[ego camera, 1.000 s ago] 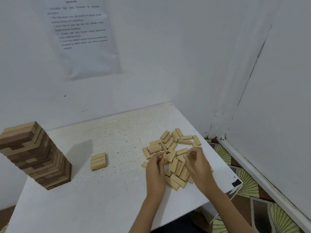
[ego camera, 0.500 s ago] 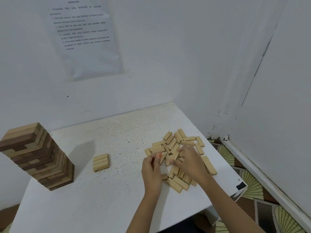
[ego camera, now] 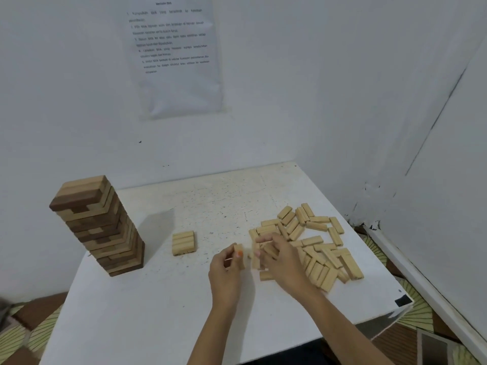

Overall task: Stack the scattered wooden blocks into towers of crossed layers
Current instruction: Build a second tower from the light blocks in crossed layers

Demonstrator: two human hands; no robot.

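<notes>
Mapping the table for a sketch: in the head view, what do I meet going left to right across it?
Tall block tower → flat layer of three blocks → left hand pinching a block → loose block pile.

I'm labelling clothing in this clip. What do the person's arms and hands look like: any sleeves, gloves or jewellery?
The left forearm and right forearm are bare down to the frame's edge; no sleeves show. The left hand and right hand wear no gloves, and no ring, watch or bracelet is visible. One nail on the left hand looks orange.
</notes>
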